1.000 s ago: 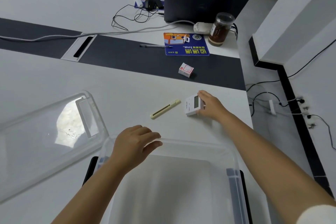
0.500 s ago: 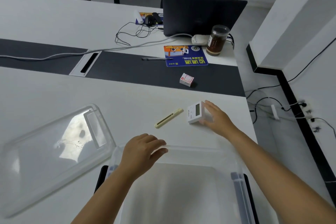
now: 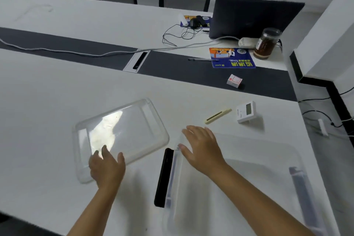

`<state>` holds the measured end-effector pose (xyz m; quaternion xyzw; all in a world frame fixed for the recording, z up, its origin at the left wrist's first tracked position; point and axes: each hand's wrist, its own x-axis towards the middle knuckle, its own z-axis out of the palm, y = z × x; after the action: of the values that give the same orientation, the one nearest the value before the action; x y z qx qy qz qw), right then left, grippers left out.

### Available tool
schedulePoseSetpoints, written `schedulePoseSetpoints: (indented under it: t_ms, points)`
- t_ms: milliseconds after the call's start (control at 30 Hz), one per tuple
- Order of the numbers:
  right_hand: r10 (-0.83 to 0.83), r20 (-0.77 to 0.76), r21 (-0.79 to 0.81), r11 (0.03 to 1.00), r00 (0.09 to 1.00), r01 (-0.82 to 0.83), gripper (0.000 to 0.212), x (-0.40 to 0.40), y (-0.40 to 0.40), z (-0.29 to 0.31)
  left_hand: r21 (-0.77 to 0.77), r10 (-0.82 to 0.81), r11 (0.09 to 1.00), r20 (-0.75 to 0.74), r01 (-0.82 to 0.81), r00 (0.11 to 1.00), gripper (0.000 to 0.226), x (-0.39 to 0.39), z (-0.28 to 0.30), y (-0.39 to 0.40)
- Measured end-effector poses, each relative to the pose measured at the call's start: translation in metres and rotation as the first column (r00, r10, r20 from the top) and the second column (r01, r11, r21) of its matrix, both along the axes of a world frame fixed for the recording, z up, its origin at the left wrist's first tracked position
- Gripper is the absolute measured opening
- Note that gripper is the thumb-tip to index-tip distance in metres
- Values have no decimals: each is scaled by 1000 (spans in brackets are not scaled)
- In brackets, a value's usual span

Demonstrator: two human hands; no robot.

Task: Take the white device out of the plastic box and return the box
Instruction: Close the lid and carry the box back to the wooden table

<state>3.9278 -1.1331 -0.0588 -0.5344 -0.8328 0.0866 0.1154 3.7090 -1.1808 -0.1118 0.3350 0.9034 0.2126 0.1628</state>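
White device (image 3: 246, 111) out of the box, standing on the white table (image 3: 57, 101) at the right of the frame, small screen facing up. Just left of it, a thin yellow stick (image 3: 218, 116), not touching. Clear plastic box (image 3: 249, 188) at the lower right, open on top, nothing to see inside. Right hand (image 3: 203, 148) over the box's upper left corner, fingers spread apart and flat, holding nothing; hard to tell if touching the rim. Left hand (image 3: 107, 168) at the lower middle, fingers open, resting on the near edge of the clear lid (image 3: 120, 136). Lid flat on the table, left of the box, shiny with light. Black flat thing (image 3: 163, 178) lying just beside the box's left wall. Farther up, on the dark strip: a small white and red packet (image 3: 234, 80). At the upper right: a blue card (image 3: 231, 57), a jar (image 3: 266, 43) with brown stuff, and a dark laptop (image 3: 254, 17). Picture a bit blurry.
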Motion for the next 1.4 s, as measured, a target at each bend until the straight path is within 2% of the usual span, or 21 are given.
schedulePoseSetpoints:
  t_ms: [67,133,233,400,633,733,800,867,933,967,1100,1200,1267,1300,1333,1400]
  points:
    - [-57,11,-25,998,998,57,42,-24,3,-1,-78,127,989,5,-126,992,59,-31,-6,-6]
    - [-114,7,-40,993,993,115,40,-35,4,-6,-171,192,969,61,-179,980,61,-55,-13,-7]
    - [-182,-99,-48,983,978,178,46,-41,2,-12,-246,215,952,100,-185,972,56,-76,-20,-6]
    - [-241,-153,-44,970,958,237,57,-47,-1,-16,-285,250,939,189,-191,950,36,-102,-22,-7]
    - [-242,-149,-37,970,959,239,64,-48,-2,-13,-170,137,982,330,-84,934,34,-109,-10,-15]
    - [-244,-145,-64,969,959,237,69,-49,-3,-12,-48,33,999,427,-14,904,18,-106,-1,-21]
    - [-237,-172,-98,970,956,222,73,-48,-4,-10,18,24,999,521,-39,853,32,-102,12,-22]
    - [-261,-275,-162,961,925,223,68,-47,-6,-4,49,9,998,589,-46,808,38,-99,29,-19]
    - [-334,-431,-251,937,838,245,51,-42,-10,7,82,-45,997,641,-10,767,42,-92,47,-16]
    - [-379,-519,-282,922,767,265,48,-37,-12,14,102,-95,994,664,36,742,42,-86,57,-16]
    - [-501,-785,-347,843,364,412,48,0,-29,55,208,-345,936,691,283,635,29,-48,77,-16]
    - [-525,-849,-437,760,57,482,46,52,-56,73,282,-516,847,639,450,571,15,-9,82,-18]
    - [-543,-835,-504,692,-89,516,42,88,-79,76,311,-585,805,561,506,585,9,16,80,-19]
    - [-574,-810,-533,641,-116,553,41,105,-90,73,320,-615,785,512,530,600,9,29,78,-21]
    - [-634,-767,-555,574,-102,602,41,120,-100,68,316,-644,762,462,565,610,10,41,77,-22]
    - [-783,-621,-552,461,26,694,39,139,-118,56,252,-695,715,360,653,622,12,61,74,-27]
